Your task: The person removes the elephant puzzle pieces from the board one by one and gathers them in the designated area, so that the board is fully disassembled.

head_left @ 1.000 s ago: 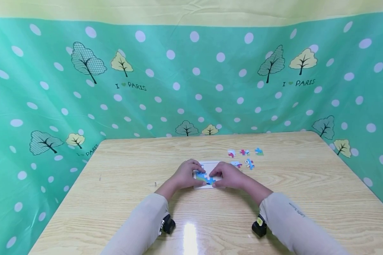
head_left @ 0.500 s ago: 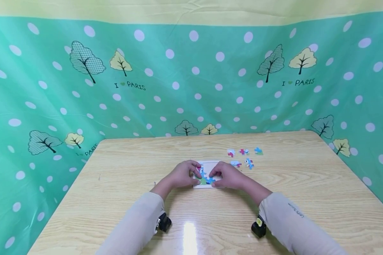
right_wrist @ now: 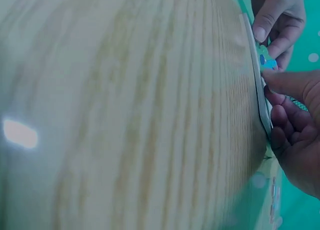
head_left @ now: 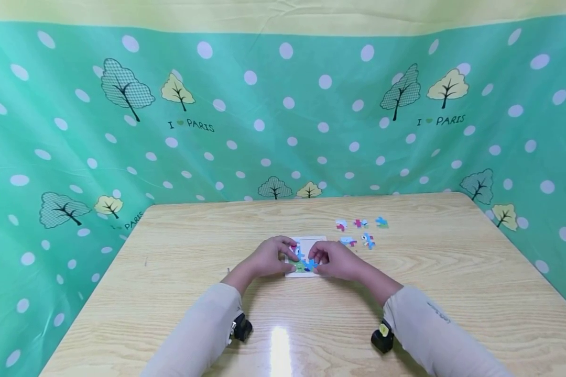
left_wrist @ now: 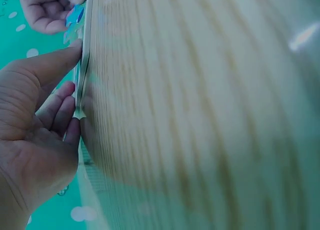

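On the table lies a white-bordered puzzle board (head_left: 312, 239), with joined green, blue and red pieces (head_left: 298, 252) filling its left part. My left hand (head_left: 272, 256) rests at the board's left side, thumb and forefinger spread apart over the joined pieces. In the left wrist view that thumb (left_wrist: 65, 58) lies straight along the board's near edge. My right hand (head_left: 337, 259) pinches a blue puzzle piece (head_left: 310, 266) low on the board, beside the green part. Its curled fingers cover the board's right side. In the right wrist view the right thumb (right_wrist: 287, 84) sits right at the blue piece.
Several loose puzzle pieces (head_left: 368, 240) lie in two rows behind and right of the board. The wooden table (head_left: 184, 293) reaches back to a green dotted cloth (head_left: 236, 131). Small dark cameras are strapped at both wrists.
My left hand has shifted slightly left and its fingers have drawn back, uncovering a red, white and blue part of the puzzle. The right hand stays at the blue piece, its forefinger slightly moved.
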`<state>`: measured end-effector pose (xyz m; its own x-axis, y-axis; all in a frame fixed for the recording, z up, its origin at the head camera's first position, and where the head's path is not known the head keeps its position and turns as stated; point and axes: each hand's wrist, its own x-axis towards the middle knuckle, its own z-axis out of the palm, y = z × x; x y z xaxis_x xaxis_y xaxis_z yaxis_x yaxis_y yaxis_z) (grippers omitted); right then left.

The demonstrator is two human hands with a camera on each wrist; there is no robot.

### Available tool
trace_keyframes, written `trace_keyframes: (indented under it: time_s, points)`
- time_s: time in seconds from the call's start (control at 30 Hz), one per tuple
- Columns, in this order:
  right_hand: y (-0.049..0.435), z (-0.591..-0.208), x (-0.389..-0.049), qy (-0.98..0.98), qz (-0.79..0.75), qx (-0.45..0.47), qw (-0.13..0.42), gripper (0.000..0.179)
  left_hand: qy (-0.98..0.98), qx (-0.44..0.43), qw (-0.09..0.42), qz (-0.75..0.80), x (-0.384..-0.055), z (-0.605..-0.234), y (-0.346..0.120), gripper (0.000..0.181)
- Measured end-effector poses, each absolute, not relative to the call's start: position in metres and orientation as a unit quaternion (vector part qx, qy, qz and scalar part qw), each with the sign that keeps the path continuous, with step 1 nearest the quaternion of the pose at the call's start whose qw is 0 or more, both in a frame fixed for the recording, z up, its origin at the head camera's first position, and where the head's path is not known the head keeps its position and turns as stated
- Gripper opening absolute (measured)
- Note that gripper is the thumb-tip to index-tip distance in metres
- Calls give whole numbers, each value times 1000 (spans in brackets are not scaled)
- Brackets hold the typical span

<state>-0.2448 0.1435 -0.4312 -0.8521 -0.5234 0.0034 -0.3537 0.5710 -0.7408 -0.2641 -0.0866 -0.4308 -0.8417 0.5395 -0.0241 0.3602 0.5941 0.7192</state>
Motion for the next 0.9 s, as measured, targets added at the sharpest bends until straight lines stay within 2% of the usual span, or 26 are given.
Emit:
trace_keyframes:
  time_s: [0.2,0.9]
  points:
    - [148,-431,-243,867,-431,-229,103,11,886,256,120,368,-265,-431,-86,12]
    - [166,-428,-237,844,-492,-184,107,11,891,244,129,361,-264,-431,-86,11]
